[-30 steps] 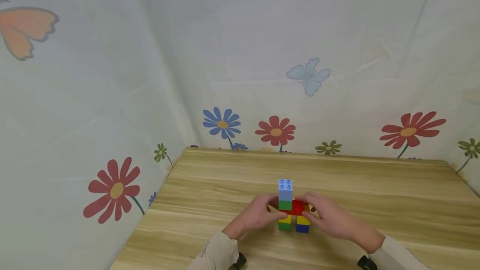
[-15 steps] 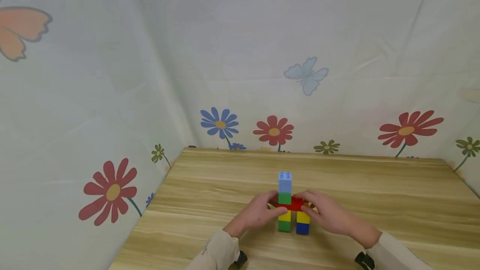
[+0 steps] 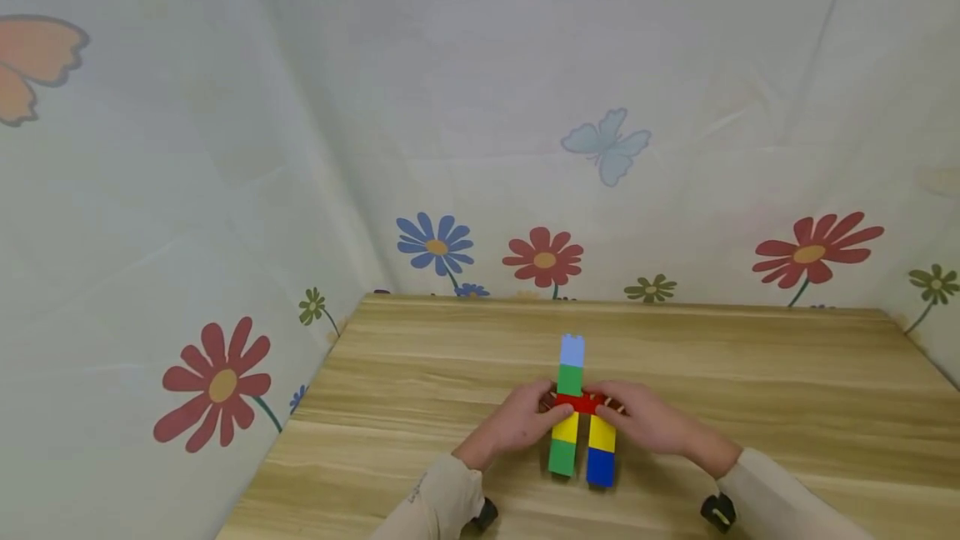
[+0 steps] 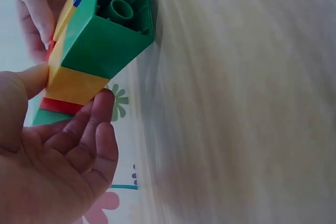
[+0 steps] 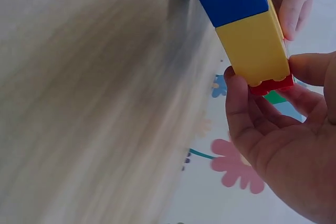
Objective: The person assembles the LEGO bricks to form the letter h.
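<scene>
A figure of toy building bricks is held between both hands in the head view. A light blue brick (image 3: 572, 351) and a green brick (image 3: 570, 379) stack above a red brick (image 3: 585, 403). Two legs hang below it: yellow over green (image 3: 562, 457), and yellow over dark blue (image 3: 601, 468). My left hand (image 3: 517, 422) pinches the left side at the red and yellow bricks, thumb in front. On the opposite side my right hand (image 3: 652, 419) pinches likewise. The left wrist view shows the green leg brick's hollow underside (image 4: 122, 9), so the figure is tilted back.
A wood-grain table (image 3: 420, 357) spreads beneath the hands. Behind and to the left hangs a pale curtain (image 3: 480, 65) printed with flowers and butterflies. A dark band (image 3: 717, 512) sits at the right wrist, by the beige sleeve.
The figure has tipped back, its legs swinging toward me and its light blue top leaning away. Both hands keep their hold, and the right hand has shifted slightly left. The head view has moved slightly.
</scene>
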A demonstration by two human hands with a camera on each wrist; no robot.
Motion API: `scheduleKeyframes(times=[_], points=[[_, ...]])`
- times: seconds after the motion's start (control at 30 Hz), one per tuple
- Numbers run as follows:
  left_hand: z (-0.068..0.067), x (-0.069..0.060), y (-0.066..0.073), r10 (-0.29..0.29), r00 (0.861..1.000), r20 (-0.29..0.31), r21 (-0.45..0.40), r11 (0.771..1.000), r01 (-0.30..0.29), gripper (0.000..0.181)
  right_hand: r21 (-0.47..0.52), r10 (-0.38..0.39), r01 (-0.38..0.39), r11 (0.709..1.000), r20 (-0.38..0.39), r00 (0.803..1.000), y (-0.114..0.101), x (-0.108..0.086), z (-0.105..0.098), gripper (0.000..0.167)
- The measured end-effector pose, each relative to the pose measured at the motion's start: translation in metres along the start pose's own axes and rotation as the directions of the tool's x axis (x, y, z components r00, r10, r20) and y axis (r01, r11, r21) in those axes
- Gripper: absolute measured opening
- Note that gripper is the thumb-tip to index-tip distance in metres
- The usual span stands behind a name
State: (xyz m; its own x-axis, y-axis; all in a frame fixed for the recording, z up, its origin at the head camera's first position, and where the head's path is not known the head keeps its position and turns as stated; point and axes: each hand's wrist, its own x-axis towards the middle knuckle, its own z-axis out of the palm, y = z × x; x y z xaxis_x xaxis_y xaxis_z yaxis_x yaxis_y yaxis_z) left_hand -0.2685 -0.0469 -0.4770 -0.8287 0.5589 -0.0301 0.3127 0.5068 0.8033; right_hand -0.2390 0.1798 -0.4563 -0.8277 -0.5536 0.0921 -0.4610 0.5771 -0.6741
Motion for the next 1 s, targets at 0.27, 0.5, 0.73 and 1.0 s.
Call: scheduleKeyframes(times=[0.27,0.5,0.73,1.0], points=[[0.002,-0.002,-0.001,-0.027,0.999,0.020,0.049,0.998,0.026,0.033,0.061,0.036,-0.038,0.997,0.033,0.999,0.008,0.008,0.003,0.030],[0.002,-0.004,-0.002,-0.058,0.997,0.049,0.090,0.994,0.054,0.030,0.085,0.057,-0.061,0.995,0.050,0.997,0.011,0.014,0.010,0.028],[0.000,-0.005,0.000,-0.051,0.996,0.069,0.065,0.997,0.046,0.027,0.119,0.077,-0.088,0.989,0.090,0.993,0.013,0.020,0.010,0.031],[-0.001,-0.010,0.001,-0.068,0.996,0.051,0.096,0.993,0.063,0.024,0.166,0.069,-0.095,0.982,0.154,0.986,0.012,0.021,0.011,0.046]])
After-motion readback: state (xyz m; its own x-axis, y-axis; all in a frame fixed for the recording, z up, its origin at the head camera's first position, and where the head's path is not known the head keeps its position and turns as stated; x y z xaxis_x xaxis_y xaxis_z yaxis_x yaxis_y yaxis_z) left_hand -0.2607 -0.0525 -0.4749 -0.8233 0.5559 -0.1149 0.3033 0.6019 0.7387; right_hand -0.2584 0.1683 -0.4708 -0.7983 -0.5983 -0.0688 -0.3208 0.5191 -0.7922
